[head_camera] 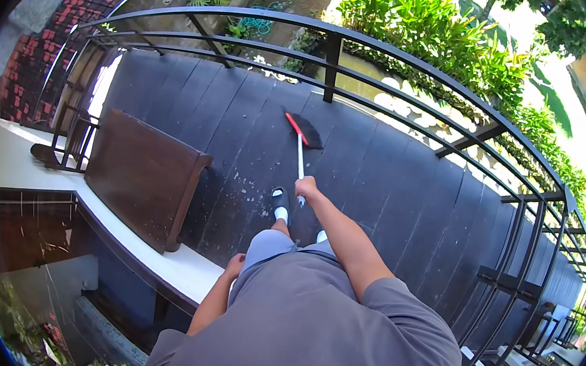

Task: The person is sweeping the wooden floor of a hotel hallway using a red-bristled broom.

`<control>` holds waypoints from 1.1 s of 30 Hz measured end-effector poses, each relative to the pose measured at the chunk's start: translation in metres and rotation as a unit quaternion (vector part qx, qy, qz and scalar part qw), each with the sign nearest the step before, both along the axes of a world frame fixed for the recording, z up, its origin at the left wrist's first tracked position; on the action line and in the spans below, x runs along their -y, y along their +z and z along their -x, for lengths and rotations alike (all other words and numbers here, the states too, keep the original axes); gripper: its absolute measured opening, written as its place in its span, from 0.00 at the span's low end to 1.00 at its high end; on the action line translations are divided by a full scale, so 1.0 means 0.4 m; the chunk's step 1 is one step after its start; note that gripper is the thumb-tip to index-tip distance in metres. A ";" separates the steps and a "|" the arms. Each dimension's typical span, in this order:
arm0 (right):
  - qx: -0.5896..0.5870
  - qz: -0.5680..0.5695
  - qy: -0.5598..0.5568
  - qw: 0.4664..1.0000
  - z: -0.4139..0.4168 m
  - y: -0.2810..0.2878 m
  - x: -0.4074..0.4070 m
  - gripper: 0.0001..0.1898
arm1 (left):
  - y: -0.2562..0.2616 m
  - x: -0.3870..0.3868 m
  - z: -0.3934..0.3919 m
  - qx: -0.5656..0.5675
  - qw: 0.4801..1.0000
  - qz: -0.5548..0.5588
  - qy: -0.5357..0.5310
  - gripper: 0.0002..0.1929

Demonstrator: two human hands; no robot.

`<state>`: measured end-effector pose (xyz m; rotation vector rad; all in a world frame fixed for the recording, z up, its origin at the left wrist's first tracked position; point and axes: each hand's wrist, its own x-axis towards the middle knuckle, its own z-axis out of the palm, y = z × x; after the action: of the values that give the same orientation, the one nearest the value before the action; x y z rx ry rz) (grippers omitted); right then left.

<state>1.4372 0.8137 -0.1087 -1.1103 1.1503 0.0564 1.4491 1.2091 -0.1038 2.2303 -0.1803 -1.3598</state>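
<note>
My right hand (306,187) is closed around the pale handle of a broom (300,157), near the handle's upper end. The broom's red head with dark bristles (309,132) rests on the dark plank floor (379,176), beyond my feet and short of the railing. Down at my left side, beside my shorts, hangs my left hand (235,264); its fingers are partly hidden and nothing is seen in it. Small pale flecks (249,192) lie on the planks left of my slippered foot (280,198).
A brown wooden table (141,178) stands at the left, with a wooden chair (76,141) behind it. A dark metal railing (383,40) curves along the floor's outer edge, with plants beyond. A white ledge (177,267) and glass lie at lower left. More chairs stand at far right.
</note>
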 end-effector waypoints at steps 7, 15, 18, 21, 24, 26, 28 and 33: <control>0.026 -0.113 0.065 0.991 0.048 0.219 0.053 0.03 | 0.009 0.046 -0.259 0.021 0.982 0.040 0.185 0.19; -0.079 0.200 0.069 0.974 0.085 0.177 0.051 0.11 | 0.011 0.027 -0.392 -0.020 0.977 -0.027 0.210 0.17; -0.124 0.232 0.056 0.963 -0.065 0.087 0.059 0.07 | 0.004 0.024 -0.399 -0.043 0.976 0.000 0.212 0.17; -0.041 0.033 0.028 0.998 -0.225 0.094 0.038 0.04 | -0.003 0.023 -0.404 -0.058 0.979 -0.021 0.195 0.17; 0.001 -0.167 -0.042 0.985 -0.339 0.153 0.012 0.02 | -0.009 0.022 -0.424 -0.072 0.980 -0.023 0.185 0.16; -0.008 -0.232 -0.056 0.971 -0.368 0.197 -0.014 0.02 | -0.015 0.020 -0.447 -0.057 0.981 -0.019 0.182 0.17; -0.002 -0.233 -0.018 0.972 -0.354 0.245 -0.035 0.04 | -0.025 0.011 -0.471 -0.054 0.978 0.002 0.199 0.17; 0.096 -0.253 0.103 0.957 -0.191 0.435 -0.109 0.16 | -0.069 -0.031 -0.530 -0.023 0.969 0.041 0.243 0.18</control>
<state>1.5137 0.8573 0.0652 -0.7524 0.7803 0.3776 1.6611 1.2214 -0.1313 1.9950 0.3050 -1.1085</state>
